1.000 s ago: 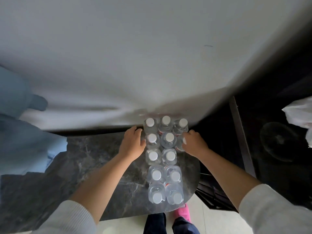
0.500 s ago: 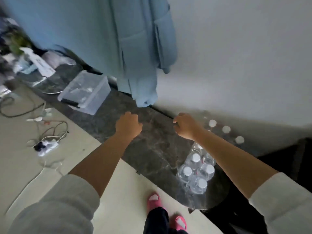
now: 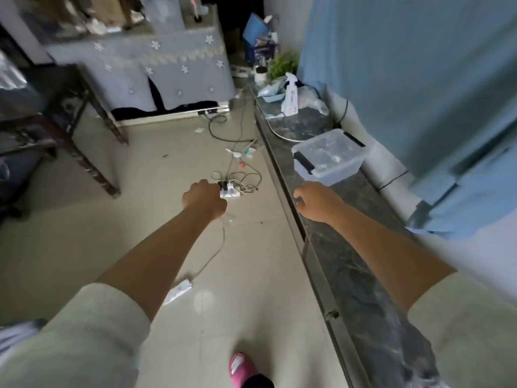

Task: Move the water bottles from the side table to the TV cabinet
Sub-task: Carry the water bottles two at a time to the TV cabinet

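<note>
My left hand (image 3: 202,200) is curled into a fist above the floor. A faint clear shape, which looks like a water bottle (image 3: 228,219), shows just under it. My right hand (image 3: 316,201) hovers with curled fingers over the front edge of the long, dark marble-topped TV cabinet (image 3: 344,270). Whatever it may hold is hidden. The side table and the other bottles are out of view.
On the cabinet stand a clear plastic box (image 3: 327,161), a spray bottle (image 3: 289,99) and a small plant (image 3: 282,64). A power strip (image 3: 230,193) with cables and an adapter (image 3: 179,292) lie on the floor. A dark wooden table (image 3: 84,152) stands left. Blue cloth (image 3: 419,79) hangs right.
Both hands have come off the bottle cluster on the side table. The view has swung left along the cabinet, and the side table has left the frame.
</note>
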Demonstrator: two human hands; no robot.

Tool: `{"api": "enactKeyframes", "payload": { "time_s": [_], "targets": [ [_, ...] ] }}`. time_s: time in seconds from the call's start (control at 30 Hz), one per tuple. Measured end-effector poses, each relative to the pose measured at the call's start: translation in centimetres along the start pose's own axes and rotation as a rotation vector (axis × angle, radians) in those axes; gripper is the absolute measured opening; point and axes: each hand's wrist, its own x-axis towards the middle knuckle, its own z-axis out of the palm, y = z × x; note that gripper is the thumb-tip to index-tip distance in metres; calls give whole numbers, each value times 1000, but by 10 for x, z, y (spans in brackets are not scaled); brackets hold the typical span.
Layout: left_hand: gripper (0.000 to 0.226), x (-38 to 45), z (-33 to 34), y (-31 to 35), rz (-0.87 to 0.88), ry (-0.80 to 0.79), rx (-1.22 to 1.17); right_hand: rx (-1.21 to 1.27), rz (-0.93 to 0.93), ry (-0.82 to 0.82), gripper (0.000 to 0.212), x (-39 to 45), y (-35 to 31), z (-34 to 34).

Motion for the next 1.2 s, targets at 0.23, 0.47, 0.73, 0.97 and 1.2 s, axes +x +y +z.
{"api": "enactKeyframes", "payload": {
  "time_s": [0.23,0.47,0.73,0.97,1.2],
  "targets": [
    [38,46,-49,-157,-180,54,0,-70,-218,93,22,123,-147,-30],
    [34,84,-75,-272,-369,131,-63,-93,-334,91,30,217,-253,-40],
    [35,147,-85,-389,-588,161,-134,-25,-492,35,39,350,-354,-38],
    [38,225,-118,-492,-745,121,-108,1,-654,-1,36,481,-458,-65],
    [35,269,-144,-604,-905,132,-96,-13,-784,-12,30,582,-587,-70]
  ]
}}
